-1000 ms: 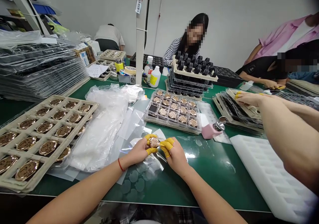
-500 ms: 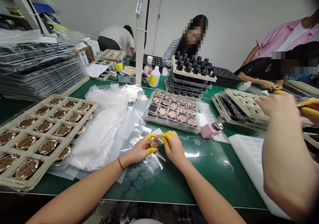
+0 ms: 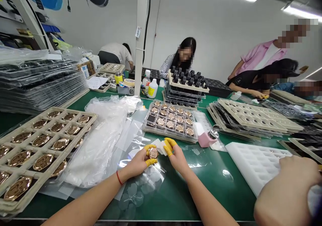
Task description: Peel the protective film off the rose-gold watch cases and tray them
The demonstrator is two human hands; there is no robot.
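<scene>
My left hand (image 3: 137, 161), with yellow finger covers, grips a round rose-gold watch case (image 3: 153, 153) by its edge, its marked face toward me. Just right of it, my right hand (image 3: 178, 157) pinches a small white wipe (image 3: 161, 147) between covered fingertips, apart from the case. Beneath both hands lie clear plastic film and round clear discs (image 3: 136, 199) on the green table (image 3: 176, 199). Beyond the hands, a clear tray (image 3: 168, 137) bears rows of similar cases and one dark vacant slot.
At left are a beige tray (image 3: 93, 118) of cases and plastic bags (image 3: 100, 142). A pink pump bottle (image 3: 206, 139) stands right of the clear tray. A white foam tray (image 3: 248, 164) lies right, with another person's arm (image 3: 284, 189) over it. Co-workers sit beyond.
My right hand has drawn slightly away from the watch case, showing more of the white wipe. The neighbour's arm has dropped lower. The whole view has tilted upward.
</scene>
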